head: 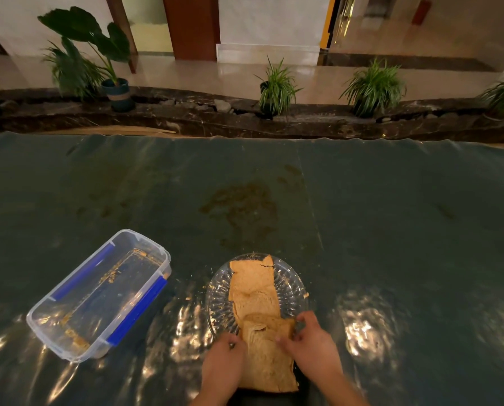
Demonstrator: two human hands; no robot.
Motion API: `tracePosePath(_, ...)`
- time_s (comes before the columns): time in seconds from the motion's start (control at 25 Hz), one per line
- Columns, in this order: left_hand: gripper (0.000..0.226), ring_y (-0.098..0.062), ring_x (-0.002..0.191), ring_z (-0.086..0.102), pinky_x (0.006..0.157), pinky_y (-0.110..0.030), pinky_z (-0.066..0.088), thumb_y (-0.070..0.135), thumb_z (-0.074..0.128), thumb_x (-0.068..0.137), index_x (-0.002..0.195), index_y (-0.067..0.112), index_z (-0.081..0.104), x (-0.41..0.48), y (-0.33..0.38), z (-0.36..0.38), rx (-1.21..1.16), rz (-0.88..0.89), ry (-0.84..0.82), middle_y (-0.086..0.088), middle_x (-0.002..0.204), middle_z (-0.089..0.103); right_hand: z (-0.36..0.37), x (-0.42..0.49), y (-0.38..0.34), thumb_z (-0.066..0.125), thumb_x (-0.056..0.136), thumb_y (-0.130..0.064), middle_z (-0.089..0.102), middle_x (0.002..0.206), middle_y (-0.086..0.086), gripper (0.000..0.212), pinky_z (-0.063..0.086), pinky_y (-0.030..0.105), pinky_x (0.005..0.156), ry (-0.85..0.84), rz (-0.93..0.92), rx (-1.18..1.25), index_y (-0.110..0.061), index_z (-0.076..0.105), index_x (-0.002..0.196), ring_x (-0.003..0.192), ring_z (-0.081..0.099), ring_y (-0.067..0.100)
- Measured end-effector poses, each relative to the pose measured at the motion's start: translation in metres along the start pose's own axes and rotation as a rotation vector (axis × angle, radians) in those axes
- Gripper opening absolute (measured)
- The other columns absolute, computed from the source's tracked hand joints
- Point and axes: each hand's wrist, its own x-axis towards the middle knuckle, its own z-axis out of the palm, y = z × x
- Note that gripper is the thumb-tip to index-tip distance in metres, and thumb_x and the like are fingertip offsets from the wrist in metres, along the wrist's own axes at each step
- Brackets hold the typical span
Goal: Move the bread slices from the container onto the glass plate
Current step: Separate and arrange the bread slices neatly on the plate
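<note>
A clear glass plate (219, 291) with a ribbed rim sits on the dark table near the front edge. Brown bread slices (253, 284) lie overlapping on it in a row from far to near. The nearest bread slice (266, 363) hangs over the plate's near rim. My left hand (223, 366) pinches its left edge and my right hand (310, 345) pinches its right top edge. The clear plastic container (69, 344) with blue clips stands to the left, holding only crumbs.
A dark shiny cloth (391, 230) covers the table, with a brownish stain (242, 206) beyond the plate. Crumbs lie around the plate. Potted plants (275, 89) stand on a stone ledge behind the table.
</note>
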Motion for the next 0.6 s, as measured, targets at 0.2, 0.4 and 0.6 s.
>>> tracePosePath(0.2, 0.013, -0.027, 0.087, 0.066, 0.081, -0.042, 0.053, 0.014, 0.057, 0.087, 0.08, 0.017, 0.067, 0.006, -0.003, 0.002, -0.215, -0.058, -0.02, -0.007, 0.085, 0.07, 0.011, -0.006, 0.0, 0.083, 0.06, -0.045, 0.063, 0.085, -0.014, 0.085, 0.046, 0.024, 0.069, -0.066, -0.014, 0.045, -0.033, 0.038, 0.131, 0.083, 0.065, 0.009)
tracePosePath(0.4, 0.01, -0.023, 0.081, 0.072, 0.064, -0.037, 0.058, 0.011, 0.065, 0.088, 0.09, 0.016, 0.074, 0.01, -0.002, -0.002, -0.579, -0.157, -0.108, -0.005, 0.083, 0.078, 0.01, -0.004, 0.001, 0.089, 0.062, -0.027, 0.069, 0.081, -0.011, 0.071, 0.047, 0.014, 0.063, 0.002, -0.024, 0.247, -0.037, 0.054, 0.123, 0.073, 0.065, -0.001)
tracePosePath(0.6, 0.012, -0.025, 0.093, 0.072, 0.075, -0.042, 0.06, 0.013, 0.065, 0.091, 0.098, 0.016, 0.074, 0.026, 0.012, -0.007, -0.655, -0.111, -0.153, -0.006, 0.095, 0.078, -0.001, 0.014, -0.017, 0.086, 0.068, -0.022, 0.072, 0.085, -0.013, 0.045, 0.057, 0.025, 0.075, 0.072, -0.075, 0.292, -0.032, 0.067, 0.108, 0.079, 0.067, 0.0)
